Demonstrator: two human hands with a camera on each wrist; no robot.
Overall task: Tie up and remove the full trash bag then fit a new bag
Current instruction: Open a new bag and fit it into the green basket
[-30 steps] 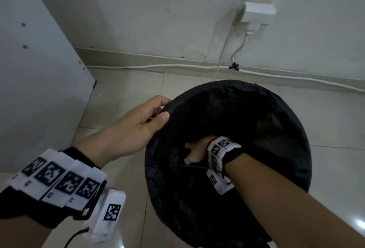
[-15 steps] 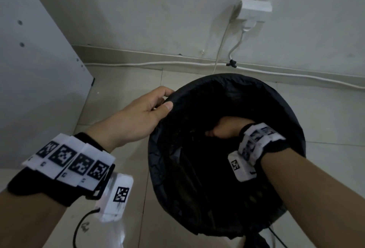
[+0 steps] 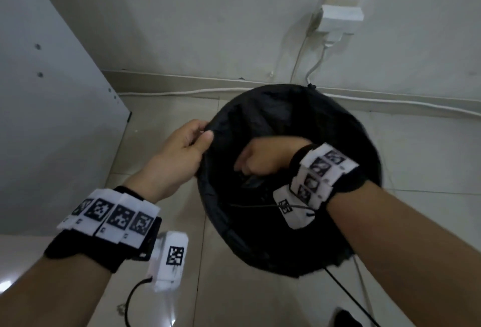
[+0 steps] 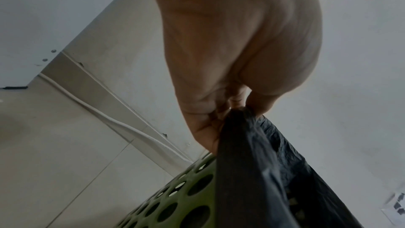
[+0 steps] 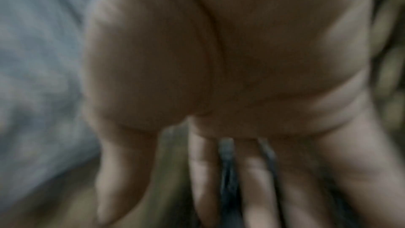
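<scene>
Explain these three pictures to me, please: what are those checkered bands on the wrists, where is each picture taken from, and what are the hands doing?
No machine here: a person works with bare hands. The checkered bands are marker tags strapped round each wrist, beside small wrist cameras.

The wide picture comes from a camera on the person's head, looking down. It shows a round bin lined with a black bag, standing on a tiled floor near a wall with a socket and cables.

The left hand pinches the bag's edge at the rim. The left wrist camera shows this close up: fingers gripping bunched black plastic above the green bin, whose wall is full of holes.

The right hand reaches inside the bag with curled fingers. Its own wrist picture is badly blurred, so whether it grips anything cannot be told.
</scene>
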